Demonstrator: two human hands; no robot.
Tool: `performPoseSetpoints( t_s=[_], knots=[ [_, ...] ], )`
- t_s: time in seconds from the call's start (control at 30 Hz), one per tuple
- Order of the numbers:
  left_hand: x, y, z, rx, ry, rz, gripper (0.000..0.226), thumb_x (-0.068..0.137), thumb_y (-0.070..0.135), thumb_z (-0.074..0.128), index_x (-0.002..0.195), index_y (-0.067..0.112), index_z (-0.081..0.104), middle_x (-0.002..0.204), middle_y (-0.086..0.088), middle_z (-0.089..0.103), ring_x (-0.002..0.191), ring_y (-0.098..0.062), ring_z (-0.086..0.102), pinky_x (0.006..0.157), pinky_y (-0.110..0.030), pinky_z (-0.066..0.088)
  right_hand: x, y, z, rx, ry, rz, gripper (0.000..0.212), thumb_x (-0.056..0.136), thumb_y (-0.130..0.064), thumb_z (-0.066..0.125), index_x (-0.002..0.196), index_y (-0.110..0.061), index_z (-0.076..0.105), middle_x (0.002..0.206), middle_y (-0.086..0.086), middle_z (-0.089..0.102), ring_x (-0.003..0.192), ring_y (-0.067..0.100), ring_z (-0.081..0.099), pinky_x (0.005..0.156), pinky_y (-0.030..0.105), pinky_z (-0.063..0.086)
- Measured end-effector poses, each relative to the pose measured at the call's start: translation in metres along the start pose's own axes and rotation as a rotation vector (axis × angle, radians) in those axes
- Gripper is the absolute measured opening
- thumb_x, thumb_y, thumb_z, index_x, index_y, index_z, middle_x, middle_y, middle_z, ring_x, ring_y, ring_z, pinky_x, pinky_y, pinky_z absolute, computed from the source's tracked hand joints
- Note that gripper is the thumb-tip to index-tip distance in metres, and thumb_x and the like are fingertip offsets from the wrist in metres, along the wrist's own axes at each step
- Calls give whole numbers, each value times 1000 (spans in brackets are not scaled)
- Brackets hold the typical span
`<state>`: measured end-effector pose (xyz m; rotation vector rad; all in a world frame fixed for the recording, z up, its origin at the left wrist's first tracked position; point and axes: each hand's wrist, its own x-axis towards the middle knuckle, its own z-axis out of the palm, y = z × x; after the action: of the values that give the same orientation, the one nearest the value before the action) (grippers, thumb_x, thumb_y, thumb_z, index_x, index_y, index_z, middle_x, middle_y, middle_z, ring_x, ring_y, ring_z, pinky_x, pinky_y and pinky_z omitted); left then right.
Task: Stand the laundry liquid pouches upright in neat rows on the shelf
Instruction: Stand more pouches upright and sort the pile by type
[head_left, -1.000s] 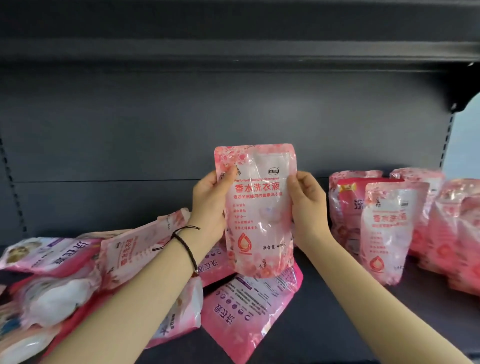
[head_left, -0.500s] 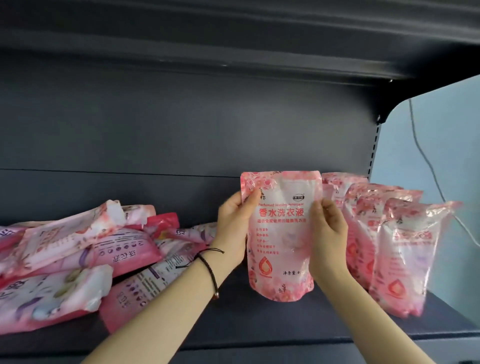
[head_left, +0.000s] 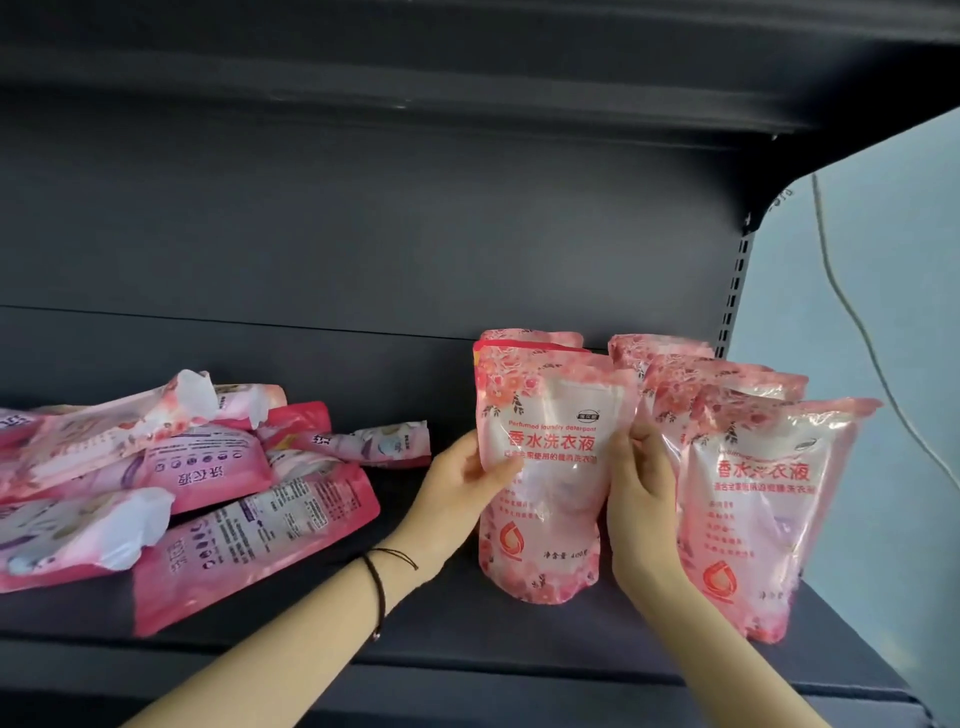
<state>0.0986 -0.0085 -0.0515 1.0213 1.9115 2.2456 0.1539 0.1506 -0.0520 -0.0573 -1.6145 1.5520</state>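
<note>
A pink laundry liquid pouch (head_left: 550, 478) stands upright on the dark shelf (head_left: 467, 634), label facing me. My left hand (head_left: 462, 493) grips its left edge with the thumb on the front. My right hand (head_left: 641, 499) holds its right edge. Another upright pouch (head_left: 530, 340) stands directly behind it. To its right is a row of several upright pouches (head_left: 763, 509) running back to the rear panel. A pile of pouches (head_left: 182, 483) lies flat on the shelf's left side.
The dark rear panel (head_left: 363, 234) and an upper shelf (head_left: 415, 62) close in the space. The shelf ends at the right upright (head_left: 732, 306), with a pale wall and a hanging cable (head_left: 852, 312) beyond. Bare shelf surface lies between the pile and the held pouch.
The held pouch has moved right and down, from mid-air to the shelf surface beside the upright row. The view has shifted right with it.
</note>
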Motion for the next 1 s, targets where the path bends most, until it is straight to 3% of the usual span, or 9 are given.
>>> performPoseSetpoints(
  t_s=[0.07,0.17,0.27,0.33,0.4,0.47,0.6,0.77,1.0],
  knots=[
    [-4,-5,-2,15,-35,-16,40,82,38,65,121,30,59,114,19,69,107,1,63,78,-11,50,2,-1,-1,-16,11,-17,18,101,-20,42,90,-22,56,85,-21,61,76,-7,55,68,10,45],
    [-3,-6,3,33,-21,-17,38,81,40,65,118,32,59,112,20,69,106,2,63,77,-11,50,5,-3,-2,-50,25,-24,16,102,-20,39,95,-20,54,91,9,56,82,12,52,76,28,47],
    [1,-6,5,64,-19,-37,29,85,34,65,114,34,60,110,19,70,105,1,64,76,-13,52,10,-15,1,-127,-10,-143,19,100,-11,42,106,-29,46,91,-8,53,74,-9,52,65,4,41],
    [3,-2,1,99,-51,-55,28,84,35,66,112,37,60,108,20,70,103,2,64,76,-13,53,15,-30,5,-218,-34,-283,37,95,-1,44,129,-18,40,111,-12,53,92,-20,50,81,0,39],
    [7,8,-8,158,-85,-94,28,84,38,65,111,35,61,109,16,70,103,0,65,77,-18,55,21,-47,11,-365,-60,-436,48,91,4,46,136,-7,37,130,2,48,119,1,45,101,16,36],
    [13,23,-23,265,-88,-116,22,91,33,60,112,26,61,108,9,70,98,-5,67,75,-23,57,30,-64,16,-567,-111,-634,42,88,5,50,129,-5,48,129,9,50,120,19,47,103,32,38],
    [16,69,-76,756,-68,21,20,95,38,53,103,26,67,96,11,71,88,-5,68,79,-30,57,50,-100,32,-949,-312,-870,21,89,-5,54,107,-7,64,102,8,64,94,31,60,82,39,45],
    [16,108,-158,1821,-240,319,34,94,56,35,99,32,59,85,13,62,84,-11,61,64,-28,45,53,-125,76,-1110,-723,-1028,22,93,-21,50,110,-19,63,103,-1,64,93,23,60,68,29,42],
    [27,98,-244,2023,-472,263,33,94,54,41,101,28,59,93,7,66,86,-16,61,74,-34,50,37,-93,169,-1505,-1107,-1037,27,94,-30,44,118,-28,54,114,-5,61,98,21,60,63,29,37]
  ],
)
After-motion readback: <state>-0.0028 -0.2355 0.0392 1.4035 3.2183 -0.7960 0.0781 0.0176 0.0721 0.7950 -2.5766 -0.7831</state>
